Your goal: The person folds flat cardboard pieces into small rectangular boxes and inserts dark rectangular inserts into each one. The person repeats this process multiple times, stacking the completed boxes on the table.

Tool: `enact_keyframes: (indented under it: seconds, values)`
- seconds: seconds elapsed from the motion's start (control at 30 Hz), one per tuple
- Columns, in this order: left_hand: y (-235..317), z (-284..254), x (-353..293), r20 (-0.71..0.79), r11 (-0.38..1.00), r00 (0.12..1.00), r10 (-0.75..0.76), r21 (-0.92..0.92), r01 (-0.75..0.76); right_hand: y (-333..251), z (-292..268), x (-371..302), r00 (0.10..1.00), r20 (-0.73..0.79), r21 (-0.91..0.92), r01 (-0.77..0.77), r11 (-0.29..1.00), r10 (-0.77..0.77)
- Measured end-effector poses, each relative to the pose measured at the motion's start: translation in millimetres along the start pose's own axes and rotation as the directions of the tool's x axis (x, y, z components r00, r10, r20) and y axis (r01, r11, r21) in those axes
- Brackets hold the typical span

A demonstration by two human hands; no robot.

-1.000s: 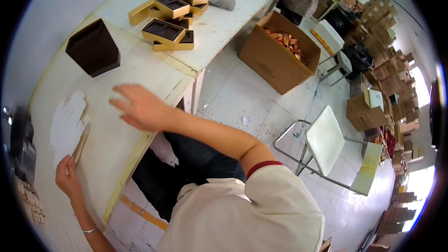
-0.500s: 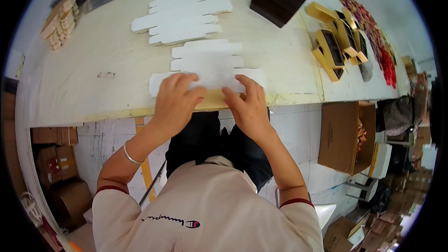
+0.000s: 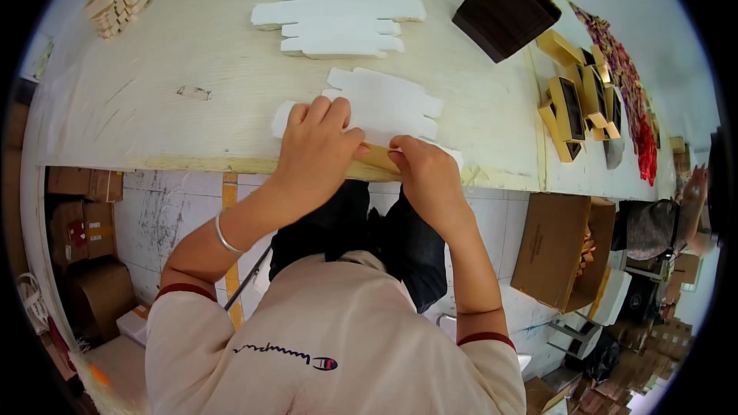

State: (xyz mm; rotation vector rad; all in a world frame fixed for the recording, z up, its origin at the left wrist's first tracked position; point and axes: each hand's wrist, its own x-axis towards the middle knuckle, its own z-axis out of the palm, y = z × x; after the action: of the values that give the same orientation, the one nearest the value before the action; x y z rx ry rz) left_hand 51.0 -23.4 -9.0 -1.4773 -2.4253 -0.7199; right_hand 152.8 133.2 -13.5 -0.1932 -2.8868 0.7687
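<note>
A flat cardboard box blank (image 3: 384, 104), white on its upper face, lies at the table's front edge, turned slightly askew. Along its near side a strip is raised, and gold shows on it between my hands. My left hand (image 3: 317, 150) is closed on this near edge, thumb against fingers. My right hand (image 3: 430, 177) pinches the same edge a little to the right, thumb and forefinger together. Both hands cover parts of the blank's side flaps. Farther back lies a stack of similar white blanks (image 3: 346, 15), apart from my hands.
Folded gold boxes with dark windows (image 3: 569, 111) are heaped at the right, near a dark brown open box (image 3: 503, 11) and a strip of red shreds (image 3: 644, 157). Pale blocks (image 3: 121, 0) are stacked far left. A brown carton (image 3: 547, 253) stands below; another person (image 3: 653, 230) is at right.
My hands have closed on the blank's near edge, where a gold-sided strip now stands up. The blank has turned a little, and the whole view has shifted.
</note>
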Motion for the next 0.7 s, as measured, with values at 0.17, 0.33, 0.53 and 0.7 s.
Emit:
enact_keyframes:
  seconds: [0.17,0.33,0.53,0.7]
  values:
    - [13.6,-1.5,-15.0,0.210,0.907,0.933,-0.292,-0.249,0.340,-16.0,-0.5,-11.6,0.971,0.165,0.562,-0.235,0.793,0.171]
    - [-14.7,-6.7,-11.6,0.200,0.922,0.948,-0.248,-0.252,0.294,-5.3,-17.3,-30.6,0.986,-0.069,0.456,0.167,0.874,-0.152]
    - [-29.7,-14.9,5.2,0.343,0.955,0.938,-0.059,-0.255,0.153,26.8,-3.6,-48.8,0.878,-0.010,-0.112,0.474,0.873,-0.478]
    - [-34.2,-11.6,18.2,0.369,0.976,0.923,0.112,-0.214,-0.033,16.9,4.5,-33.3,0.930,-0.097,0.075,0.362,0.929,-0.354]
